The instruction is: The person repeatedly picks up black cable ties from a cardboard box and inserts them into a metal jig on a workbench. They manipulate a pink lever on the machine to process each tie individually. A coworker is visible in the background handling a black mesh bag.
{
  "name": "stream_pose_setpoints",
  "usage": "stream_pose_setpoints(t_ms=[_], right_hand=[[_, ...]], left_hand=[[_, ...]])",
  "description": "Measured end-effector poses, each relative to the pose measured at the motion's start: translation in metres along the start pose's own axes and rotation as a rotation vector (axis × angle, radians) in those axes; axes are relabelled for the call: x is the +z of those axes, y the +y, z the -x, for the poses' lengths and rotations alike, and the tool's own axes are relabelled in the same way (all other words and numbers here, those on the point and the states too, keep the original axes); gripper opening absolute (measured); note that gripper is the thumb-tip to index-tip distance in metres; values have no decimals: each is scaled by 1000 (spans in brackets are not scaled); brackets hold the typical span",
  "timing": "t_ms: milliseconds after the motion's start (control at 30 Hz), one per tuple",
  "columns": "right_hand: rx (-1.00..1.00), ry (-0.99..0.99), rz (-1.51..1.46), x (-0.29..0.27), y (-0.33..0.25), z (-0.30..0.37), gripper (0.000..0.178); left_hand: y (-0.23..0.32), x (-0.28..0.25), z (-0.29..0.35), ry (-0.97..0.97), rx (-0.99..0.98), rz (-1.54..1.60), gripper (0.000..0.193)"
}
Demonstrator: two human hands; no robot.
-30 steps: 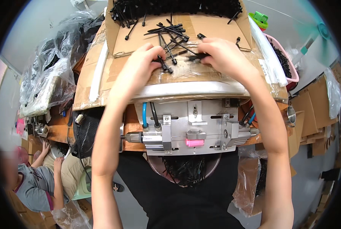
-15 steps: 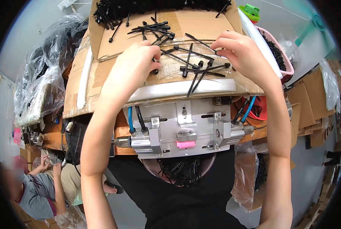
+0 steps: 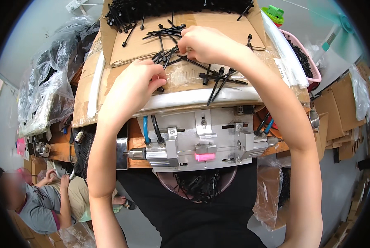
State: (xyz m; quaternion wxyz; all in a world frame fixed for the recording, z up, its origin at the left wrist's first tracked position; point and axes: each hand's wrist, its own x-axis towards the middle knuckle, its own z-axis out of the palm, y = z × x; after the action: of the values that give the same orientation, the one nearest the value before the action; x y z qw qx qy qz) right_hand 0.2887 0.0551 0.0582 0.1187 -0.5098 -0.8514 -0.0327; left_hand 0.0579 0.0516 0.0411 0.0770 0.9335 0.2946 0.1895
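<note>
Loose black plastic sticks with thick heads (image 3: 222, 79) lie in a loose scatter on the cardboard flap (image 3: 180, 80). My left hand (image 3: 137, 84) is closed over the left side of the flap, and the dark head of one stick shows below its fingertips. Most of that stick is hidden by the hand. Further up, my right hand (image 3: 205, 44) bends its fingers down among the sticks left of the flap's middle. Its fingertips are pinched together; what lies between them is hidden. Nearer to me is a metal fixture (image 3: 185, 138) with a pink block (image 3: 204, 157) at its front.
A cardboard box (image 3: 234, 31) holds many more black sticks. Under the fixture, a bowl (image 3: 164, 182) of black pieces rests by my lap. A pink basket (image 3: 315, 70) stands at right, plastic-wrapped goods (image 3: 48, 74) at left. Another person (image 3: 40, 206) sits lower left.
My right hand has moved left across the flap to the sticks near its middle. My left hand has shifted slightly down and left. A stick now stands farther right, near the box edge.
</note>
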Motion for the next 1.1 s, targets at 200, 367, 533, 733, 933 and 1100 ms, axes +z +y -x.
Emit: stream_pose_setpoints(t_ms=[200, 367, 533, 733, 933, 1100], right_hand=[[-125, 35, 80, 9, 9, -7, 7], [-252, 196, 303, -22, -13, -2, 5], [-278, 77, 214, -58, -18, -14, 10], [-184, 117, -39, -62, -2, 1, 7], [135, 260, -466, -43, -4, 53, 15], [196, 460, -771, -28, -9, 72, 19]], left_hand=[[-7, -1, 6, 159, -82, 111, 11], [-3, 10, -19, 324, 28, 40, 14], [-5, 7, -54, 209, -5, 219, 17], [-11, 9, -48, 105, -15, 60, 18], [-7, 15, -39, 58, -15, -63, 18], [-11, 1, -46, 58, -14, 247, 17]])
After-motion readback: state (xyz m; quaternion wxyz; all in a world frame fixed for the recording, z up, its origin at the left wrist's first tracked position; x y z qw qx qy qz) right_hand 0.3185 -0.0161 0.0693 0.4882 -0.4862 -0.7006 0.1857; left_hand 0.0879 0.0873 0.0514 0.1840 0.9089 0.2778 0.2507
